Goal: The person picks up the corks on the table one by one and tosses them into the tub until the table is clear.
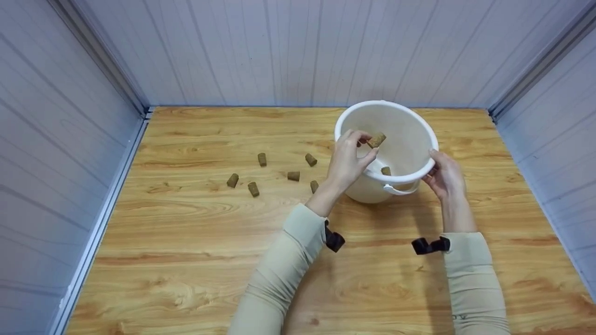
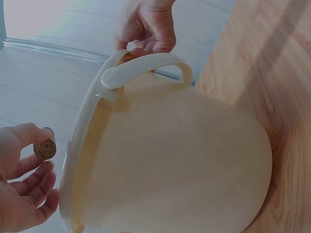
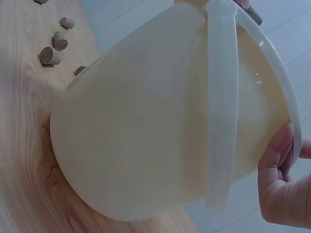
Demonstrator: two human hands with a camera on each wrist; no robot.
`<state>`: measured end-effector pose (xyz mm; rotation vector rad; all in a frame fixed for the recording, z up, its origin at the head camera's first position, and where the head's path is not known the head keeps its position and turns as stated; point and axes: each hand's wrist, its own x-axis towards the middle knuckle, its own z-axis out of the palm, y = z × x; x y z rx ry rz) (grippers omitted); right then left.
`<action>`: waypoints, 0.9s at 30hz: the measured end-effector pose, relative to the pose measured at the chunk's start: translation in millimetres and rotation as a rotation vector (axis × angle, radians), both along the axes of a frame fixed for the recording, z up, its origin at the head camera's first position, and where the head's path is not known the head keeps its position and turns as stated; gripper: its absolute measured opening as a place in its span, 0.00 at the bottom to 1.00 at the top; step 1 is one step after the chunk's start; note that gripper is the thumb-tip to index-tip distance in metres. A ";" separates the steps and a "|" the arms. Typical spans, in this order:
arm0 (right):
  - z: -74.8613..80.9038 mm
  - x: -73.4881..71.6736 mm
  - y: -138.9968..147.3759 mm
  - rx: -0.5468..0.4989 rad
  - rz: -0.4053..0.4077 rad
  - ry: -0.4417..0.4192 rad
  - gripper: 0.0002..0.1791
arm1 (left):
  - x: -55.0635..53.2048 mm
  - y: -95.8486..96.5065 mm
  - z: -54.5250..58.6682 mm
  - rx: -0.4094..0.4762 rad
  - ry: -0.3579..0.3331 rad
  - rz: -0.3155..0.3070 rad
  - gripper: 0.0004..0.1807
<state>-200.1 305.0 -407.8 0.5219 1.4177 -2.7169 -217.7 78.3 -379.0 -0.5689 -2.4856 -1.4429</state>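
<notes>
My left hand pinches a tapered brown cork between thumb and fingers, over the mouth of a white plastic bucket. In the left wrist view the round end of this cork shows beside the rim. On the bucket's right side, my right hand grips the rim, thumb and fingers on either side of it in the right wrist view. Another cork lies inside the bucket, partly hidden by the near rim. The bucket's handle hangs down on the near side.
Several loose corks lie scattered on the wooden table, left of the bucket. One cork is partly covered by my left wrist. Pale panel walls enclose the table at the back and sides.
</notes>
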 end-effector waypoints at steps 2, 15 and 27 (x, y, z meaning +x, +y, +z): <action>-0.2 0.0 -0.1 -0.001 0.000 0.006 0.05 | -1.7 2.0 -0.7 -0.020 0.002 0.002 0.15; 0.3 0.1 -0.2 -0.012 -0.003 0.002 0.05 | -5.9 8.0 -3.2 -0.109 0.017 0.033 0.15; 0.6 1.3 0.0 0.001 -0.013 0.004 0.06 | -2.5 -0.8 6.9 -0.048 0.020 0.026 0.16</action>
